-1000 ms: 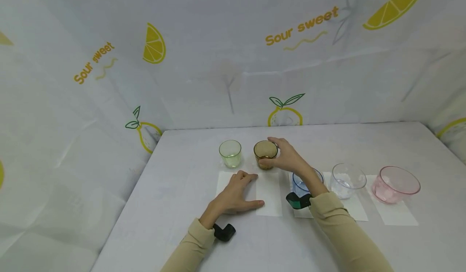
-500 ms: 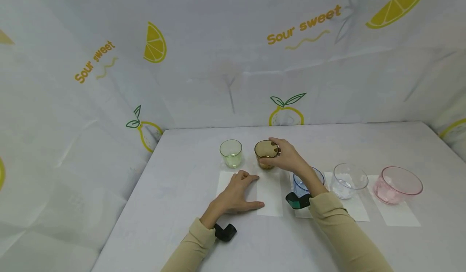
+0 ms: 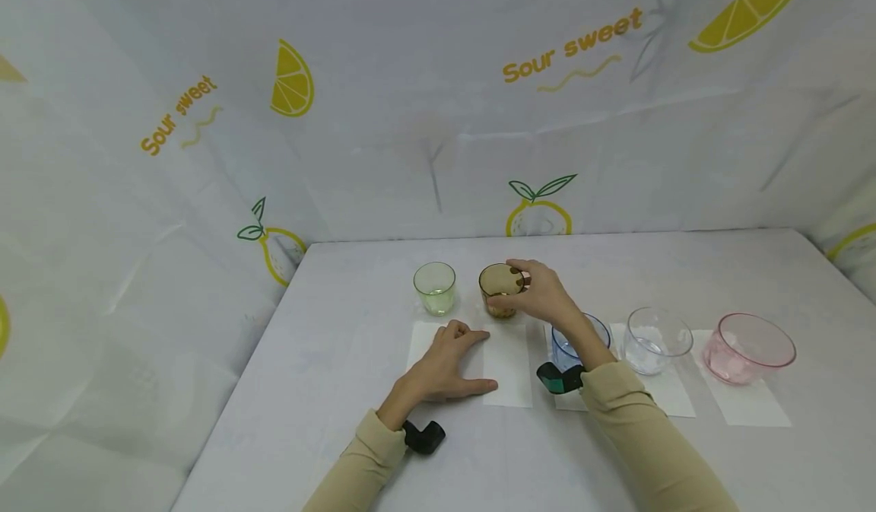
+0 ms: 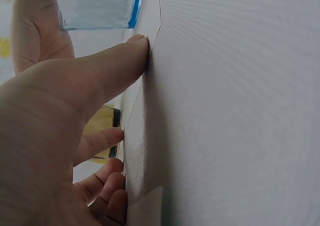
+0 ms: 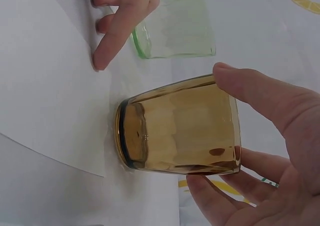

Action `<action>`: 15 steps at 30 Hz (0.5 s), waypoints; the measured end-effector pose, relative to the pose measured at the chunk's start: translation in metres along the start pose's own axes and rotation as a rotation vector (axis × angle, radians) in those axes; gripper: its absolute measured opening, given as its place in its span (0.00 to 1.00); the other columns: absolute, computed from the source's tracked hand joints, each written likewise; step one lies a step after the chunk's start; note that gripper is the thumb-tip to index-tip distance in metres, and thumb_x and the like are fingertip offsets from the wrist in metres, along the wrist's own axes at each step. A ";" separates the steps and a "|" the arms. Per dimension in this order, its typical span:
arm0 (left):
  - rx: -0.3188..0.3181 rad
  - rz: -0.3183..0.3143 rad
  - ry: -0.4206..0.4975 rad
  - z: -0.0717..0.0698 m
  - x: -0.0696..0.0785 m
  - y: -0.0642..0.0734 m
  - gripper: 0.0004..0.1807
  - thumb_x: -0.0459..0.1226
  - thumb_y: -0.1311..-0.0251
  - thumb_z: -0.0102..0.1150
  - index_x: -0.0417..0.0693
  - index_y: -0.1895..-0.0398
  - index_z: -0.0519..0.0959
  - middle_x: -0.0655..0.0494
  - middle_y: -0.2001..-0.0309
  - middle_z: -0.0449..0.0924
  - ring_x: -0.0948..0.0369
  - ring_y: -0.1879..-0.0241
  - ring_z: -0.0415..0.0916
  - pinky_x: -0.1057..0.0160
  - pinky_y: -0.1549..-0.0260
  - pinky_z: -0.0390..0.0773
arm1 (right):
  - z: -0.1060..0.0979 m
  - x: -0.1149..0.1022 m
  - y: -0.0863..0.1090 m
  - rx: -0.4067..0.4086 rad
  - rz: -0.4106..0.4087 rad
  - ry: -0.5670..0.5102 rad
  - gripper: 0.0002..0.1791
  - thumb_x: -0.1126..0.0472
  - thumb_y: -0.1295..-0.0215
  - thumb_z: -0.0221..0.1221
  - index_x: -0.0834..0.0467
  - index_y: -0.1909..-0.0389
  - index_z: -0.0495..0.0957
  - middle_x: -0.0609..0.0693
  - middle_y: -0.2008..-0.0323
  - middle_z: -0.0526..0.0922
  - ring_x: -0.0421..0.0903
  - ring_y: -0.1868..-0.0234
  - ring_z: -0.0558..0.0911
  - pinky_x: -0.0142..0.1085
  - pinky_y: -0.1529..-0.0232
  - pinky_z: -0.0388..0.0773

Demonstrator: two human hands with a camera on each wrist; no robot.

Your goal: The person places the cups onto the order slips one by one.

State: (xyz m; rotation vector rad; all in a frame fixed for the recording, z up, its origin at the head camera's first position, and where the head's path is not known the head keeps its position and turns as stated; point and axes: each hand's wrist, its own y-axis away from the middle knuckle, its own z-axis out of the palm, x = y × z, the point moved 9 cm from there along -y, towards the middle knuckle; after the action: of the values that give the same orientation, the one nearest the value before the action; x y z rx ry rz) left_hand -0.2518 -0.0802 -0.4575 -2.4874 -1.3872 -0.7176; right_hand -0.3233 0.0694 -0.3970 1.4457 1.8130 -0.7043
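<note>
My right hand grips an amber glass tumbler near its rim, thumb on one side and fingers on the other. In the right wrist view the tumbler stands upright, its base at the far edge of a white paper strip. My left hand lies over white paper, thumb and index finger spread apart. In the left wrist view the left thumb and fingertips rest on the paper, and nothing is held. A green glass tumbler stands left of the amber one.
A blue-rimmed glass, partly hidden by the right forearm, stands on paper to the right. Beyond it are a clear glass bowl and a pink glass bowl, each on white paper. A printed cloth hangs behind the table.
Fingertips of my right hand now show through the amber tumbler's right side, where a second ago they did not. The left hand stays in place; the head view shifts slightly.
</note>
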 end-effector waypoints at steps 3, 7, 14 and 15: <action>-0.001 -0.008 -0.001 0.001 -0.001 -0.001 0.42 0.58 0.44 0.71 0.56 0.27 0.71 0.52 0.42 0.68 0.57 0.47 0.64 0.59 0.46 0.72 | -0.002 -0.001 0.001 0.007 0.001 -0.009 0.47 0.51 0.40 0.73 0.68 0.26 0.63 0.71 0.31 0.69 0.69 0.34 0.75 0.57 0.37 0.77; 0.003 -0.010 0.000 0.001 0.000 -0.001 0.42 0.58 0.44 0.72 0.56 0.28 0.71 0.52 0.42 0.68 0.57 0.47 0.64 0.58 0.46 0.72 | -0.004 -0.003 0.003 0.016 -0.005 -0.010 0.47 0.51 0.40 0.72 0.68 0.26 0.63 0.70 0.31 0.70 0.69 0.34 0.75 0.57 0.38 0.77; -0.004 -0.017 0.003 0.002 -0.001 -0.001 0.42 0.58 0.44 0.72 0.56 0.28 0.71 0.52 0.42 0.68 0.57 0.46 0.64 0.58 0.45 0.72 | -0.007 -0.007 0.009 0.009 -0.019 -0.015 0.46 0.53 0.40 0.73 0.68 0.26 0.63 0.70 0.31 0.69 0.69 0.34 0.76 0.57 0.39 0.78; -0.004 -0.017 0.004 0.002 -0.001 -0.001 0.42 0.58 0.44 0.72 0.56 0.28 0.71 0.52 0.42 0.68 0.57 0.46 0.64 0.58 0.45 0.72 | -0.008 -0.007 0.010 0.008 -0.022 -0.017 0.46 0.53 0.40 0.73 0.68 0.26 0.63 0.70 0.31 0.69 0.69 0.34 0.76 0.57 0.40 0.79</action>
State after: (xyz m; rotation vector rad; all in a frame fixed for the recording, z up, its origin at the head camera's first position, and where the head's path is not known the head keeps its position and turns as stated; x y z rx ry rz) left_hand -0.2523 -0.0799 -0.4601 -2.4794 -1.4082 -0.7289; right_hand -0.3141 0.0732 -0.3864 1.4231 1.8173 -0.7335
